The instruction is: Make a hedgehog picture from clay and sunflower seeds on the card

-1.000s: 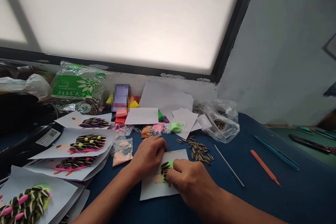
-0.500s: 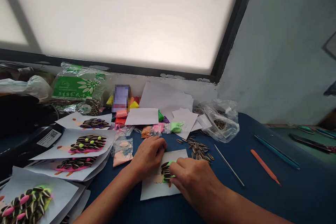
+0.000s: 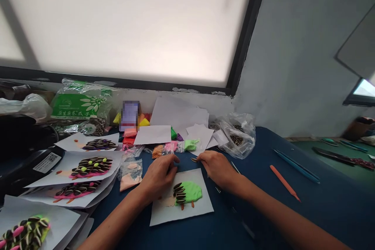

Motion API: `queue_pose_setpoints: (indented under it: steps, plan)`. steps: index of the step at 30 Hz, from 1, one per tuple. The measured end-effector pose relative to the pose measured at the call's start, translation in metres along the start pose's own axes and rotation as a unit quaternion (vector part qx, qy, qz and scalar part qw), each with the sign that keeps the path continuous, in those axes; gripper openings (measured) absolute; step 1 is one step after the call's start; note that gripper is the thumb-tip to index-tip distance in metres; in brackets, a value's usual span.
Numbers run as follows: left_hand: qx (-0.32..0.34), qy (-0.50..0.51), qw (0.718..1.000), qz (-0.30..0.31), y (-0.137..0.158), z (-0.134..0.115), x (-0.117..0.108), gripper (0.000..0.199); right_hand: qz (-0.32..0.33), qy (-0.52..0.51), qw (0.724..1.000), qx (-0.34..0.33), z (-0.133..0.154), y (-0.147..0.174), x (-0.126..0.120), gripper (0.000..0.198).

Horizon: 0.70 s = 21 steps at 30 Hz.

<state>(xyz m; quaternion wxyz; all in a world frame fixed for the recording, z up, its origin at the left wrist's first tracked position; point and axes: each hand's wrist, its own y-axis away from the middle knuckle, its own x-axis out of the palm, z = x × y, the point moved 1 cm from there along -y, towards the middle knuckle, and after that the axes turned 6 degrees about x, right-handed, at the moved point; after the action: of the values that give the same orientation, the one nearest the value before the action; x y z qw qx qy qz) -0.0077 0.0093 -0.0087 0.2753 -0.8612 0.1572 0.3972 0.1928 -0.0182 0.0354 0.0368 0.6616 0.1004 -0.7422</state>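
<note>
My left hand (image 3: pixel 159 174) rests on the upper left edge of a white card (image 3: pixel 202 207), fingers bent and thumb apart, gripping nothing visible. On the card lies a flat bright green clay shape (image 3: pixel 193 191) with orange clay feet and pale peach clay at its left. Several striped sunflower seeds (image 3: pixel 178 193) stick in the green clay's left end. Beyond the card, my right hand (image 3: pixel 216 166) is pinched, its fingertips at the end of a loose sunflower seed (image 3: pixel 193 159). That hand covers most of the seed pile behind it.
At left are stacked cards (image 3: pixel 72 172) with seed-covered clay hedgehogs. A packet of peach clay (image 3: pixel 130 179) lies beside my left hand. Behind are coloured clay packets (image 3: pixel 191 144) and a plastic bag of seeds (image 3: pixel 237 138). An orange tool (image 3: pixel 284 183) and blue tweezers (image 3: pixel 297 167) lie right.
My right hand has moved off the green clay, away from me to the loose seeds, uncovering the clay. My left hand stays on the card. The view has turned slightly right.
</note>
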Motion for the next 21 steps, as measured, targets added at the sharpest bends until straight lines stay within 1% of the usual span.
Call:
queue_pose_setpoints:
  steps: [10, 21]
  plan:
    - [0.001, 0.003, 1.0, 0.007, -0.0019, -0.0007, -0.0011, 0.016, -0.005, 0.013, 1.0, -0.001, -0.0002, -0.0003, 0.0028, 0.025]
    - [-0.004, 0.001, 1.0, 0.01, -0.0018, -0.003, -0.0025, 0.015, 0.008, 0.057, 0.998, -0.005, 0.0043, -0.0012, 0.0023, 0.027]
